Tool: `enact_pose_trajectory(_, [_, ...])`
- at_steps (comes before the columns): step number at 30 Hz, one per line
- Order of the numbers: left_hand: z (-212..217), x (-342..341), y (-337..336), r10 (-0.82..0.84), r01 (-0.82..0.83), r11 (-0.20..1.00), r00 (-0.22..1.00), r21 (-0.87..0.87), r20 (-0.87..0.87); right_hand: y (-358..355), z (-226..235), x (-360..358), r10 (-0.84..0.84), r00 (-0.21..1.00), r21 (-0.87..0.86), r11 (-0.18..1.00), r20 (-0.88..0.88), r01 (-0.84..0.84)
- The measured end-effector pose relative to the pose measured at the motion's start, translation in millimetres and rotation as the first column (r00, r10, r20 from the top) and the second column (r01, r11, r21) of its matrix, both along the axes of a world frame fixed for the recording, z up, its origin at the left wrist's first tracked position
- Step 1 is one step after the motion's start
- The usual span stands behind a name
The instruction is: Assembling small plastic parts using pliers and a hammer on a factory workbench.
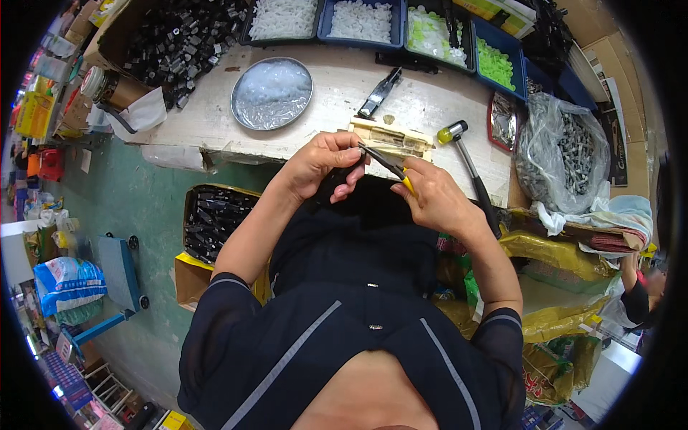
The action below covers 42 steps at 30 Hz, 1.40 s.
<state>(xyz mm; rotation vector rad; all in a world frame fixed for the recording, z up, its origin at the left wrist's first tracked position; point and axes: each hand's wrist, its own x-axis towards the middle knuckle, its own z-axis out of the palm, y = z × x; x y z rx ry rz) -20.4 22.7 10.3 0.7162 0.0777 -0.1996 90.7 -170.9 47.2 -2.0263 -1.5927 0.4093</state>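
Note:
At the table's near edge, my left hand [324, 163] is closed around a dark piece [335, 180], mostly hidden by the fingers. My right hand [438, 197] grips a pair of pliers [385, 163] with dark jaws and yellow handles. The jaw tips meet the thumb and forefinger of my left hand; whether they pinch a small part there I cannot tell. Just beyond both hands lies a cream-coloured block fixture [412, 143] with a slot along it. To its right rests a hammer [469, 165] with a yellow-and-black head. A black, clip-like piece [380, 93] lies farther back.
A round metal dish [251, 118] holds clear, shiny contents. Bins [362, 43] of white and green parts line the back. Black parts fill a box [107, 43] at left and a carton [188, 276] below. A clear bag [534, 143] stands right; another person's arm [632, 287] shows.

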Motion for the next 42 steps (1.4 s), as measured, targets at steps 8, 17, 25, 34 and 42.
enact_pose_trajectory(8, [-34,-15,-6,-0.119,0.152,0.925,0.986,-0.348,0.114,-1,7,-8,0.089,0.988,-0.093,0.993,0.128,-0.078])
enact_pose_trajectory(17, [-109,-109,22,0.335,-0.23,0.017,0.918,0.973,0.212,-11,-12,-5,-0.022,1.0,-0.108,0.994,-0.012,0.02])
enact_pose_trajectory(25, [-238,-267,99,0.524,0.523,-0.696,0.838,0.492,-0.149,-8,-18,-10,0.007,0.999,-0.176,0.984,-0.037,-0.014])
enact_pose_trajectory(34, [-84,-112,71,0.325,0.061,0.577,0.898,0.814,-0.298,-22,-22,-3,-0.038,0.999,-0.194,0.98,-0.01,0.036])
enact_pose_trajectory(42, [-3,87,39,0.155,-0.268,-0.203,0.941,0.942,0.302,-18,-16,4,0.001,0.999,-0.083,0.997,0.034,0.002])
